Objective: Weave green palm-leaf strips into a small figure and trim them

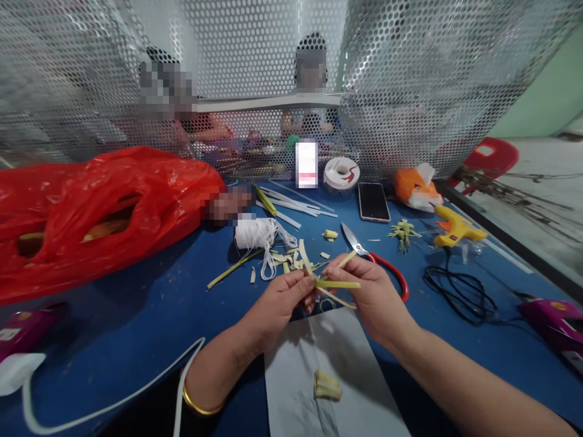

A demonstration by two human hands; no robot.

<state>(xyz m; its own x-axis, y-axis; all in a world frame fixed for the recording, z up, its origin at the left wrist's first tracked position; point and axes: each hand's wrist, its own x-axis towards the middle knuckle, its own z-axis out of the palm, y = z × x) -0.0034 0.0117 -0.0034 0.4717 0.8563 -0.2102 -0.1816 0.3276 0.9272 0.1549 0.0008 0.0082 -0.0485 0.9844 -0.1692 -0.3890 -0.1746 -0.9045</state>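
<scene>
Pale green leaf strips [337, 284] cross and fan out between my two hands, above the near middle of the table. My left hand [291, 291] pinches them where they meet. The fingers of my right hand [364, 280] are closed on strip ends on the other side. Below my hands lies a white sheet [291, 370] with a short, cut yellowish piece of stalk [327, 386] on it. Just beyond my fingers are leaf scraps [286, 261] and a bundle of white string [255, 233]. Red-handled scissors [392, 270] lie partly behind my right hand.
A red plastic bag [113, 206] fills the left side. At the right are a yellow glue gun [458, 227] with a black cable [460, 291], a phone [374, 202] and an orange tissue pack [416, 187]. A ribbon roll [341, 173] stands behind; people sit beyond the perforated screen [246, 54].
</scene>
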